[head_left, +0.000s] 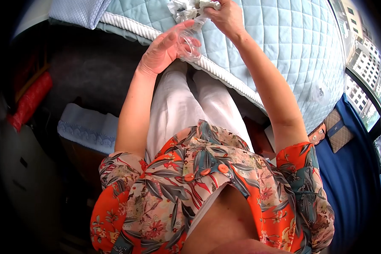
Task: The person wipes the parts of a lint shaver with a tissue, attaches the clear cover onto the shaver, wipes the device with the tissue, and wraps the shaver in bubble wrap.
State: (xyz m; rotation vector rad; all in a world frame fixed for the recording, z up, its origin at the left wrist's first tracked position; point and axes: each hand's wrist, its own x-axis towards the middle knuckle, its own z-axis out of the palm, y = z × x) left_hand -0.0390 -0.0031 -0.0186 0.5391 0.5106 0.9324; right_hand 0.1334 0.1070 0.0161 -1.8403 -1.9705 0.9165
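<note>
My left hand [161, 53] holds a clear plastic cup [189, 45], its round rim facing toward me, over the near edge of the quilted bedspread. Just beyond it, my right hand [227, 17] pinches crumpled white paper [184, 12] with thumb and fingers. Part of the paper hangs down close to the cup and the left fingertips. Whether anything lies inside the cup I cannot tell.
The pale blue quilted bedspread [275, 55] has a white corded edge. A folded light blue cloth [78, 12] lies at its far left. On the right sit a small clear plastic item [319, 92], a brown quilted pouch [339, 131] and blue fabric [347, 169]. A cloth-covered seat [86, 127] stands left.
</note>
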